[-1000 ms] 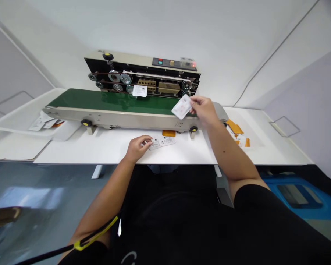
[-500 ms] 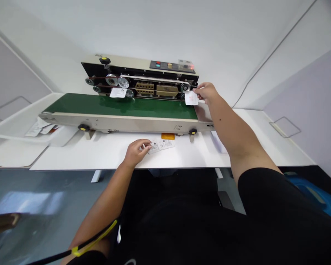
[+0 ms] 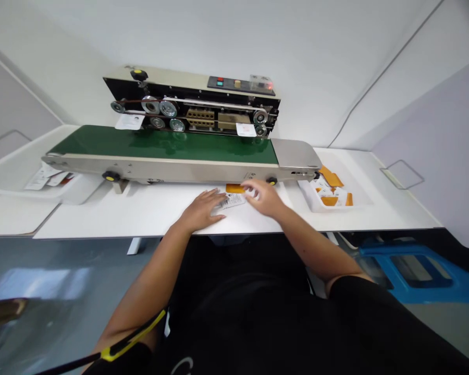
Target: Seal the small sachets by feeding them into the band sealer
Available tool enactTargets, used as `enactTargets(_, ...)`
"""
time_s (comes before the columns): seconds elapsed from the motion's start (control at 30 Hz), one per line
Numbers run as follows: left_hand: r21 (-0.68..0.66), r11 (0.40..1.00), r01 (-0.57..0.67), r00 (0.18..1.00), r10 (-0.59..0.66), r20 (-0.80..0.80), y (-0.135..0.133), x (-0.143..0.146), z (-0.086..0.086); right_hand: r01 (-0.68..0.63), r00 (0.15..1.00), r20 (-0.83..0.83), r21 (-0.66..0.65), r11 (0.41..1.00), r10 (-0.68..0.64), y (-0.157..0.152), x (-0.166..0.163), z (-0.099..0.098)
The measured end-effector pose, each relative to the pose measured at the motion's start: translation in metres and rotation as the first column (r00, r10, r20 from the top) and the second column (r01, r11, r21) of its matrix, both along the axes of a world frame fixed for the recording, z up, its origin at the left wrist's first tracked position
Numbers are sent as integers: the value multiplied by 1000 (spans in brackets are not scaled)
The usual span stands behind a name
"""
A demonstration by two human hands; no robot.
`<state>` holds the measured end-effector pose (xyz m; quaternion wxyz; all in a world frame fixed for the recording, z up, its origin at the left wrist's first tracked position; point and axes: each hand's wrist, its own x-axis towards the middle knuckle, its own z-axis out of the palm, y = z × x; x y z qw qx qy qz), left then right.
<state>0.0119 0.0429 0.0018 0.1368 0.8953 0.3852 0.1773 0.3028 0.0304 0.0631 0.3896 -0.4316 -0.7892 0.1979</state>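
A band sealing machine [image 3: 195,104] stands at the back of the white table [image 3: 140,213], with a green conveyor belt [image 3: 168,147] in front of it. Two white packets ride in the sealer: one near the right end [image 3: 246,129], one near the left end [image 3: 129,121]. My left hand [image 3: 201,208] lies flat with fingers stretched on a small stack of white packets [image 3: 232,200] at the table's front. My right hand [image 3: 262,196] hovers over the same stack, fingers apart and blurred by motion, holding nothing that I can see.
A white tray [image 3: 315,200] with orange-and-white packets sits at the right of the conveyor. Another white tray [image 3: 15,179] at the left end holds several sealed packets. A blue crate [image 3: 414,271] stands on the floor at the right.
My right hand let go of the packet at the sealer's right end and came back down to the stack. Both packets in the sealer have travelled left. My left hand flattened on the stack.
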Motion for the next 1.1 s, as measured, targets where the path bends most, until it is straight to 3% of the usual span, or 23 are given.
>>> enactTargets(0.13, 69, 998, -13, 997, 8, 74, 0, -2, -8, -77, 987, 136, -58, 995, 84, -22, -28, -60)
enactTargets(0.23, 87, 996, 0, 990, -12, 141, -1, -5, -11, -83, 976, 201, -4, 997, 82, -14, -32, -82)
enactTargets(0.53, 131, 982, 133, 971, -156, 182, 3, -2, -7, -136, 952, 290, 113, 984, 98, -23, -25, -81)
enactTargets(0.67, 193, 979, 68, 963, -115, 245, -2, -2, -4, 30, 996, 79, 227, 973, -49, -35, -28, -78)
enactTargets(0.77, 224, 973, -61, 960, -4, 281, -7, -4, -2, 208, 968, -187, 229, 951, -166, -38, -28, -63)
enactTargets(0.87, 220, 971, -95, 963, 34, 269, -9, -5, -1, 335, 891, -356, 98, 937, -282, -24, -16, -32)
enactTargets(1.0, 206, 975, -81, 972, 31, 234, -7, -5, -2, 382, 769, -509, -122, 916, -388, 31, 26, 28)
enactTargets(1.1, 210, 973, -96, 973, 47, 226, -5, -6, -4, 426, 772, -435, -189, 885, -464, 84, 60, 72)
